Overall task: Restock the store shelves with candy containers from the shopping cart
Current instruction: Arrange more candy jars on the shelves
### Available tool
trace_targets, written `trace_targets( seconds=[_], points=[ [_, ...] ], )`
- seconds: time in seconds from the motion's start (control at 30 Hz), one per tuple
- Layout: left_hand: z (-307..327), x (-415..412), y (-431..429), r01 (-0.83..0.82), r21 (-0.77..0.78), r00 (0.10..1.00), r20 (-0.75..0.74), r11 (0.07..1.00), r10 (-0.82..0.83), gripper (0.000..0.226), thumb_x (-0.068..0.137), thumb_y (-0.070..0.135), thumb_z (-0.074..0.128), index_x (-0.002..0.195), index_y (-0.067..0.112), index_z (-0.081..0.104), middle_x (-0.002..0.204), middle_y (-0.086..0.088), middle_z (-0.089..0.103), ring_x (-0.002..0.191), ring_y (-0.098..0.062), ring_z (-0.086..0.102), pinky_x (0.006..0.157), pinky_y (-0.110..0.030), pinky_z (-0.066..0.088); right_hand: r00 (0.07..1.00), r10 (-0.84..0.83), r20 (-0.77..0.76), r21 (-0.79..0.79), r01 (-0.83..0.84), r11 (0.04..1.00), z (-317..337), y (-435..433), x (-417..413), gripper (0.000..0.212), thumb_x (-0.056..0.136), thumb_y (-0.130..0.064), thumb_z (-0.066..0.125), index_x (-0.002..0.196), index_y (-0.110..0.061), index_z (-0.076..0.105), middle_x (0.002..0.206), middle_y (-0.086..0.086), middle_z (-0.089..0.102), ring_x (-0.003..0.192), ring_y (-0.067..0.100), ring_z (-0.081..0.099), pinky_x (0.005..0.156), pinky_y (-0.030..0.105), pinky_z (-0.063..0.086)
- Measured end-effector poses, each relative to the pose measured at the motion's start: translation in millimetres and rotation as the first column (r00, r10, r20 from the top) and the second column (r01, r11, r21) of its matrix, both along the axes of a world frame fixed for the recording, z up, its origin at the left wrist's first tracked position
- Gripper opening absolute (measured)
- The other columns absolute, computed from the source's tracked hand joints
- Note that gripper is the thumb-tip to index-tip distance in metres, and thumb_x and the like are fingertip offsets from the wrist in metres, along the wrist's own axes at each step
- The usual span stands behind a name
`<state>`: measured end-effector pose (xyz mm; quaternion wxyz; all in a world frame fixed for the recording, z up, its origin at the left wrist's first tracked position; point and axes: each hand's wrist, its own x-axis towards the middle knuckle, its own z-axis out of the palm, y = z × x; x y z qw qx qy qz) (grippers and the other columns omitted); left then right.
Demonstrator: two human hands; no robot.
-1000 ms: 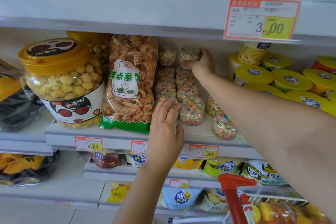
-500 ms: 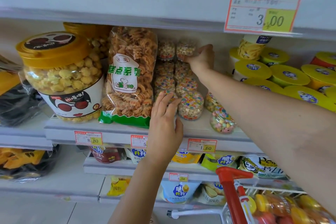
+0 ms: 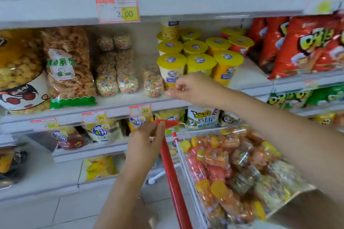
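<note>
The candy containers (image 3: pixel 117 78), small clear tubs of coloured sweets, are sitting in two stacked columns on the middle shelf (image 3: pixel 119 101), just right of the tall bag of twisted orange snacks (image 3: pixel 68 67). One more stack of the same tubs (image 3: pixel 152 82) is standing apart to the right of those columns, just beside the yellow-lidded cups (image 3: pixel 200 61). The right hand (image 3: pixel 193 89) is hanging in front of the shelf edge, below those cups and just right of the lone stack; its fingers are curled loosely inward with the fingertips drawn together, and it is gripping nothing that can be made out. The left hand (image 3: pixel 147 141) is hovering lower, below the shelf's price tag (image 3: pixel 140 110), with its fingers extended and close together, empty, its fingertips reaching up against the red corner of the shopping cart (image 3: pixel 169 156). The cart is standing below and right of the shelf, and its basket is holding a heap of clear packets with yellow and red contents (image 3: pixel 229 163). Motion blur is softening most of the scene.
</note>
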<state>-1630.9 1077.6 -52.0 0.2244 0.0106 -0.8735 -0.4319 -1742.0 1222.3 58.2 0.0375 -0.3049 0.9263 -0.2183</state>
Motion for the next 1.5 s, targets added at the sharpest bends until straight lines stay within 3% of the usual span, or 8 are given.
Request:
trace_targets(
  seconds=[0.33,0.5,0.7,0.87,1.07,1.2,1.4,1.5],
  points=[
    [-18,8,143,0.401,-0.11,0.867,0.367,0.909,-0.338,0.027,0.088,0.033,0.063,0.065,0.027,0.051,0.076,0.006,0.057,0.07,-0.008,0.055,0.068,-0.029,0.046,0.886,-0.384,0.259,0.461,0.236,0.856,-67,247,46,0.027,0.092,-0.037,0.06,0.111,-0.02,0.054,0.099,-0.004,0.058,0.083,0.016,0.057,0.065,0.029,0.045],
    [-39,17,215,0.644,-0.218,0.694,0.57,0.733,-0.44,0.042,0.085,0.043,0.063,0.12,0.021,0.054,0.124,-0.001,0.057,0.108,-0.016,0.057,0.088,-0.033,0.049,0.831,-0.422,0.362,0.511,0.201,0.835,-90,295,80,0.07,0.079,-0.034,0.075,0.137,-0.024,0.037,0.138,0.001,0.04,0.123,0.022,0.044,0.095,0.035,0.044],
    [-60,24,259,0.689,-0.466,0.681,0.678,0.554,-0.276,0.079,0.079,0.063,0.058,0.139,0.014,0.039,0.148,-0.012,0.021,0.139,-0.033,0.018,0.11,-0.041,0.027,0.979,-0.198,0.053,0.454,0.153,0.878,-150,310,113,0.1,0.068,-0.042,0.081,0.146,-0.02,0.023,0.146,0.002,0.027,0.136,0.024,0.019,0.11,0.034,0.031],
    [-71,20,266,0.638,-0.507,0.731,0.636,0.579,-0.249,0.078,0.072,0.068,0.061,0.129,0.016,0.048,0.131,-0.007,0.031,0.126,-0.027,0.025,0.111,-0.038,0.026,0.983,-0.074,-0.17,0.405,0.138,0.904,-180,313,118,0.095,0.041,-0.052,0.088,0.119,-0.011,0.054,0.113,0.005,0.058,0.111,0.024,0.049,0.095,0.033,0.047],
    [-52,25,248,0.575,-0.248,0.737,0.57,0.779,-0.362,0.073,0.068,0.056,0.074,0.127,0.022,0.048,0.131,0.004,0.033,0.129,-0.016,0.025,0.11,-0.027,0.026,0.979,-0.165,-0.116,0.197,0.186,0.963,-181,313,119,0.076,0.064,-0.041,0.083,0.127,-0.014,0.049,0.123,0.005,0.053,0.117,0.025,0.047,0.099,0.03,0.036],
    [-13,24,225,0.356,0.123,0.753,0.55,0.926,-0.362,0.066,0.062,0.046,0.082,0.114,0.024,0.049,0.109,0.013,0.053,0.095,-0.003,0.054,0.075,-0.013,0.046,0.946,-0.303,0.119,-0.099,0.315,0.944,-157,304,124,0.074,0.071,-0.038,0.08,0.133,-0.021,0.043,0.13,0.0,0.046,0.12,0.013,0.042,0.093,0.017,0.034],
    [26,10,173,-0.14,0.923,0.806,0.317,0.36,-0.499,0.072,0.061,0.04,0.085,0.121,0.014,0.054,0.115,-0.011,0.066,0.098,-0.025,0.068,0.071,-0.044,0.058,0.828,-0.207,0.52,-0.518,0.499,0.695,-84,265,113,0.061,0.07,-0.023,0.082,0.119,-0.029,0.048,0.116,-0.02,0.054,0.106,-0.005,0.056,0.083,0.012,0.049],
    [45,11,150,-0.095,0.872,0.837,0.331,0.481,-0.436,0.07,0.07,0.05,0.061,0.13,0.016,0.049,0.114,-0.009,0.067,0.098,-0.023,0.069,0.069,-0.036,0.059,0.758,0.022,0.651,-0.644,0.537,0.545,-58,238,101,0.048,0.074,-0.02,0.074,0.119,-0.023,0.056,0.117,-0.008,0.06,0.101,0.005,0.063,0.076,0.019,0.053]
  ],
)
